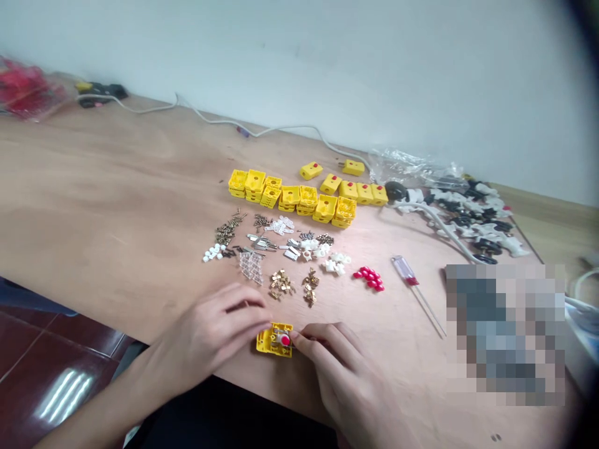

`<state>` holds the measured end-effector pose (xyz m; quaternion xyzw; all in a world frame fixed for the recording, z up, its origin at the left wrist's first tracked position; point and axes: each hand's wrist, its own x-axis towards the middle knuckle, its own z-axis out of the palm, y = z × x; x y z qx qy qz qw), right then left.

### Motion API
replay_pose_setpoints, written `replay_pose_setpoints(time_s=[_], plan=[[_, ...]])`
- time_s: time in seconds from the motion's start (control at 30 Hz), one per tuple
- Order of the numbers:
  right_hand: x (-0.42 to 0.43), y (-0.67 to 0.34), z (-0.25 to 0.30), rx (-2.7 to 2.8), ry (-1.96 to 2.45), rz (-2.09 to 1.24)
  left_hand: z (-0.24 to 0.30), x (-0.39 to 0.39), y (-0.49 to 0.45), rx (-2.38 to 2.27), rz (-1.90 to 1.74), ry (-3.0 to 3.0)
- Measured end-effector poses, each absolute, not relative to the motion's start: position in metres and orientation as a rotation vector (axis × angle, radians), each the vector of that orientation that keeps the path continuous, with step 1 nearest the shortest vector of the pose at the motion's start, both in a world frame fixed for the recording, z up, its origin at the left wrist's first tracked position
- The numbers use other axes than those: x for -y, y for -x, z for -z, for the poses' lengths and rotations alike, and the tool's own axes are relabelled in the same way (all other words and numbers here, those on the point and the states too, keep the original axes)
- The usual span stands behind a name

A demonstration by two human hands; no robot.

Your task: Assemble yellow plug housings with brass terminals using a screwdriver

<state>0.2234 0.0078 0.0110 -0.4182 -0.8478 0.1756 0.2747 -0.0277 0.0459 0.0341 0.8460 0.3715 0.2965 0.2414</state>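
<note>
A small yellow plastic housing (274,340) with a red button and a white part inside lies near the table's front edge. My left hand (215,333) rests at its left side, fingers curled and touching it. My right hand (337,362) comes from the right, its fingertips pinched at the housing's red button. Beyond the hands lie small piles: brass contacts (281,284), clear pieces (251,266), white clips (335,263), screws (227,232) and red buttons (369,277).
Rows of yellow housings (299,196) sit mid-table. A red-handled screwdriver (412,284) lies to the right, near a heap of white and black parts (472,215) and a plastic bag. A white cable (262,132) runs along the wall. A blurred patch covers the right.
</note>
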Motion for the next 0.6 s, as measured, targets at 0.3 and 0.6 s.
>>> replay_pose_setpoints(time_s=[0.3, 0.6], plan=[[-0.012, -0.221, -0.013, 2.289, 1.106, -0.382, -0.043, -0.110, 0.069, -1.555, -0.558, -2.642], [-0.012, -0.222, -0.012, 2.286, 1.104, -0.403, -0.035, -0.125, 0.069, -1.586, -0.485, -2.680]])
